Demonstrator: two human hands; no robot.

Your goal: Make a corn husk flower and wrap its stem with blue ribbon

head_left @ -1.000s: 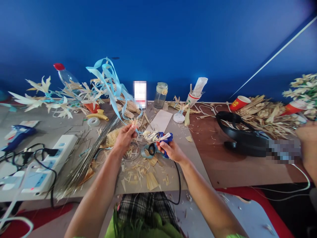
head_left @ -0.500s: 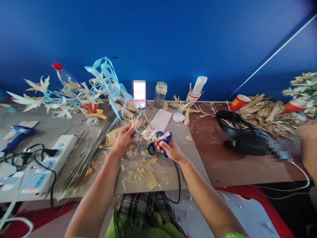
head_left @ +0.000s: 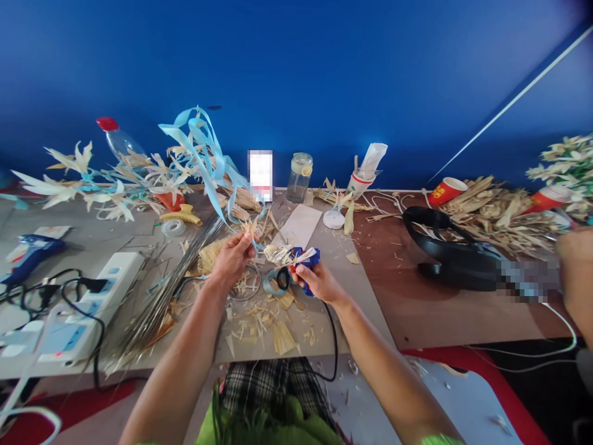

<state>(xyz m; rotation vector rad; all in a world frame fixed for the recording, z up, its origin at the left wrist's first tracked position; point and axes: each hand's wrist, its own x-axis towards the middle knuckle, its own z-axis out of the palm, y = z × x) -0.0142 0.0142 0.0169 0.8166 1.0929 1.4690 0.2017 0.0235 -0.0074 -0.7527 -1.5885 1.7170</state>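
My right hand (head_left: 317, 280) is closed round a blue glue gun (head_left: 307, 259) whose black cord (head_left: 334, 337) runs off the table's front edge. The gun's tip points left at a small bundle of pale corn-husk strips (head_left: 280, 253). My left hand (head_left: 233, 255) pinches a husk piece (head_left: 251, 230) with a light-blue ribbon (head_left: 204, 162) trailing up from it. A roll of blue-grey tape (head_left: 273, 282) lies on the grey table (head_left: 324, 247) between the two hands, among husk scraps.
A white power strip (head_left: 88, 309) with black cables and a second blue glue gun (head_left: 30, 253) lie at the left. Thin wires (head_left: 162, 296), husk flowers (head_left: 92, 185), a glass jar (head_left: 299, 177), paper cups (head_left: 447, 191) and a black headset (head_left: 451, 253) crowd the rest. Another person's hand (head_left: 574, 272) shows at the right edge.
My right hand and the glue gun have shifted slightly left toward the husk bundle. The left hand stays put.
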